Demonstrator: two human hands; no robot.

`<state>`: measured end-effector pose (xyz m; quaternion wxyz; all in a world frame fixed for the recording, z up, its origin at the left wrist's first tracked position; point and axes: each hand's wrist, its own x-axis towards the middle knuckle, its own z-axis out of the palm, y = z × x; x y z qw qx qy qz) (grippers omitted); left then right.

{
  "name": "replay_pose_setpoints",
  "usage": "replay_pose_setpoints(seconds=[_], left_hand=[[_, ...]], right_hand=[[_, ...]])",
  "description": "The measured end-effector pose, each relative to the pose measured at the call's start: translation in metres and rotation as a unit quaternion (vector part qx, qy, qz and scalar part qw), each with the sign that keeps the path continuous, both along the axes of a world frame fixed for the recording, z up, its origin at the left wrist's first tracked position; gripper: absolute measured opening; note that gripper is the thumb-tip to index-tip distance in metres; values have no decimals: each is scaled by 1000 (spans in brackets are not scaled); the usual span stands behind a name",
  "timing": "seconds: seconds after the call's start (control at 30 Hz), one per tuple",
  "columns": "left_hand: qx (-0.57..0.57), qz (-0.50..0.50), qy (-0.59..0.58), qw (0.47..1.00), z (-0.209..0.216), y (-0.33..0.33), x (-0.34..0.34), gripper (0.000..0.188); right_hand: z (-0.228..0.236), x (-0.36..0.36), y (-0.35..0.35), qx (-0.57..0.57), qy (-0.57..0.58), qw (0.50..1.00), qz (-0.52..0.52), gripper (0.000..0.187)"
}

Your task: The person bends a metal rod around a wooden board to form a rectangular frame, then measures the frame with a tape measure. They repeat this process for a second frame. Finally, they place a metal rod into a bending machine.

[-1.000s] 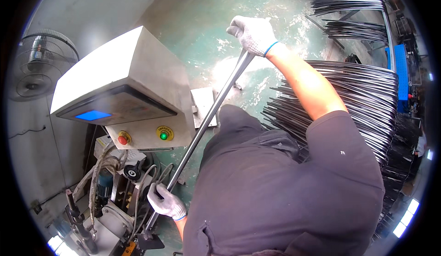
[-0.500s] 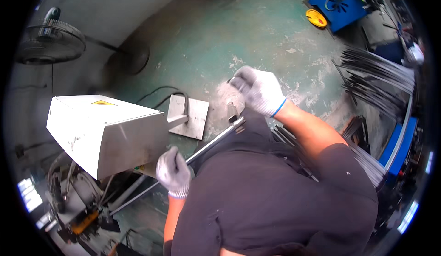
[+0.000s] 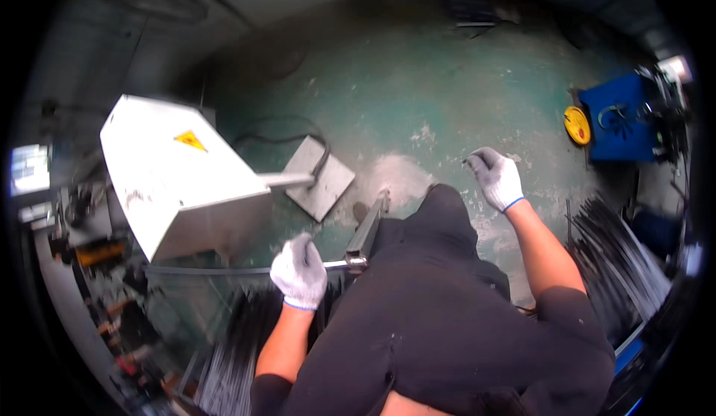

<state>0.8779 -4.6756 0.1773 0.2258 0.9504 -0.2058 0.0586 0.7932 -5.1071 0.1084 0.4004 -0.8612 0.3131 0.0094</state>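
The left hand (image 3: 300, 272) is clenched around a thin metal rod (image 3: 224, 270) that runs out toward nine o'clock under the white machine housing (image 3: 179, 185). The right hand (image 3: 496, 179), at two o'clock, looks loosely curled and empty, though blur makes that uncertain. Best to keep the rod level and steady its free end.

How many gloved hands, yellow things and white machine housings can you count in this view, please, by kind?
Gloved hands: 2, the left hand gripping a thin metal rod, the right hand raised over the floor.
Yellow things: 2, a warning triangle and a yellow wheel.
White machine housing: 1.
Total: 5.
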Motion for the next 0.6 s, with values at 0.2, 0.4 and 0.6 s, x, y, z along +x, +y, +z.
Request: replay_pose_setpoints(seconds=[0.2,0.4,0.6], left_hand=[[58,59,-52,995,-1,-13,-7,15],[109,89,-10,990,7,-17,-4,12],[135,116,2,984,10,-22,-1,12]], right_hand=[[-49,44,-92,-26,43,984,173,28],[-26,106,-144,2,7,971,240,25],[-5,205,-110,51,-37,943,326,24]])
